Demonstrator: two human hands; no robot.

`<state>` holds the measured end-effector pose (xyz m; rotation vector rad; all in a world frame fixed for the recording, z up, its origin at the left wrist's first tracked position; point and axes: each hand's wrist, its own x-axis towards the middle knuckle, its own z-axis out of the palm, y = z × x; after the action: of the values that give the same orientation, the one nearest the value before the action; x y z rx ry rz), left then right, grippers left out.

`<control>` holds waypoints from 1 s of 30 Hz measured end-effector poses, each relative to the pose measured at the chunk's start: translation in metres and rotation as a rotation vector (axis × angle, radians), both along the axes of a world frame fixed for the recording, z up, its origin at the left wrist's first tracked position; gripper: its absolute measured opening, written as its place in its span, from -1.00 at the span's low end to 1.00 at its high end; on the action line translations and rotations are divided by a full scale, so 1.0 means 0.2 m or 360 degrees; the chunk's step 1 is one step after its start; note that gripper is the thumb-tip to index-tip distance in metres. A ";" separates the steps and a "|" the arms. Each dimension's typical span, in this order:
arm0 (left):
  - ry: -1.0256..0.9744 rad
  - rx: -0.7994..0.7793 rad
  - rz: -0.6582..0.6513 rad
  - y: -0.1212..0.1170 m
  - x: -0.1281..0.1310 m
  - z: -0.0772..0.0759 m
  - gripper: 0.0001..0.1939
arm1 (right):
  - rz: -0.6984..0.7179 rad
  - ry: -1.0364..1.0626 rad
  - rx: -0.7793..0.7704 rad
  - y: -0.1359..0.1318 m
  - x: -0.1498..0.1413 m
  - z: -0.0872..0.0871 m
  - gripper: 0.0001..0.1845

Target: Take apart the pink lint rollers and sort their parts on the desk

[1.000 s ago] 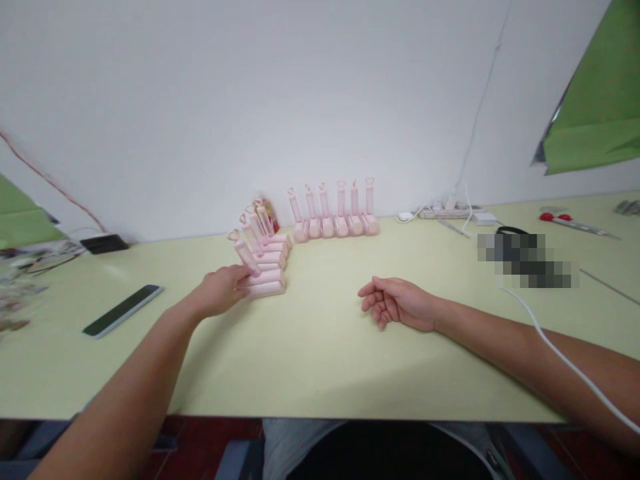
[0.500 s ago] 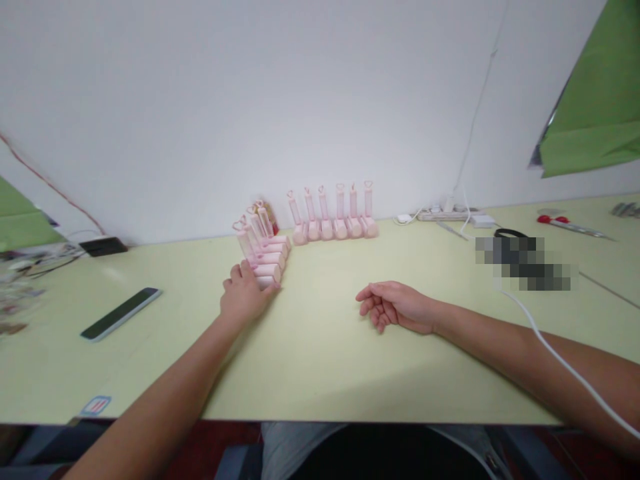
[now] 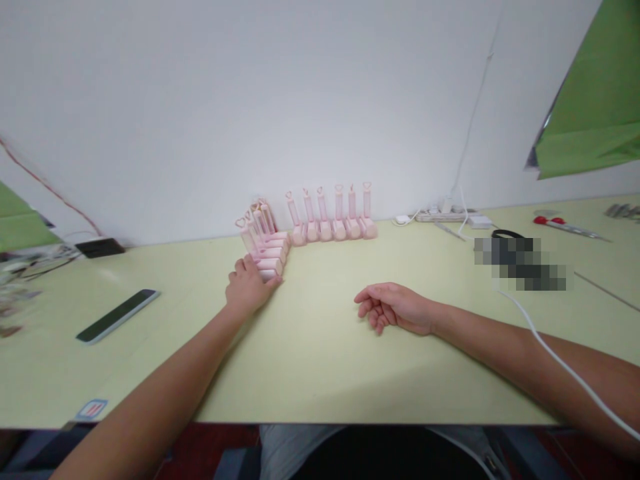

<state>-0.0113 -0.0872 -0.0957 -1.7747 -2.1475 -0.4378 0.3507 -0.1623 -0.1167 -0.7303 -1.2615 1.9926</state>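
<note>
Two groups of pink mallet-shaped things with heart-shaped loops on top stand on the table. One row (image 3: 327, 230) lies along the wall. The other row (image 3: 273, 253) runs toward me on the left, its heads packed side by side. My left hand (image 3: 249, 287) is closed around the head of the nearest pink mallet (image 3: 267, 274), thumb at its right end and fingers at its left; the hand partly hides it. My right hand (image 3: 393, 308) rests on the table with loosely curled fingers apart and nothing in them.
A phone (image 3: 119, 315) lies at left, with a dark flat object (image 3: 100, 247) behind it. A power strip (image 3: 443, 215) sits by the wall. At right are a blurred-out dark item (image 3: 530, 263), red-handled tool (image 3: 567, 227) and a white cable (image 3: 537, 333) crossing my right forearm.
My left hand has moved slightly away from me with the nearest mallet, and the left row stands a little tighter. My right hand stays where it was.
</note>
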 end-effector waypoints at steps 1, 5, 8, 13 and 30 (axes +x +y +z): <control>-0.0003 0.0000 0.0004 0.01 0.00 0.00 0.00 | 0.0001 -0.0003 0.0006 0.00 0.00 0.00 -0.72; -0.0021 0.0010 0.0007 0.07 0.01 -0.01 0.01 | 0.0000 -0.0014 0.0019 0.00 0.00 -0.01 -0.72; -0.0035 0.0014 0.0015 0.13 0.01 -0.02 0.02 | -0.0004 -0.0023 0.0015 0.00 0.00 -0.01 -0.72; -0.0045 0.0072 -0.0016 0.21 0.00 -0.04 0.04 | -0.0001 -0.0025 0.0020 0.00 0.00 -0.01 -0.72; -0.0142 0.0149 0.0003 0.19 0.07 0.03 0.08 | -0.0006 -0.0044 0.0037 0.00 -0.01 -0.01 -0.71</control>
<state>0.0022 -0.0492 -0.0895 -1.7327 -2.1499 -0.6172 0.3492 -0.1628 -0.1178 -0.7508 -1.2966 1.9676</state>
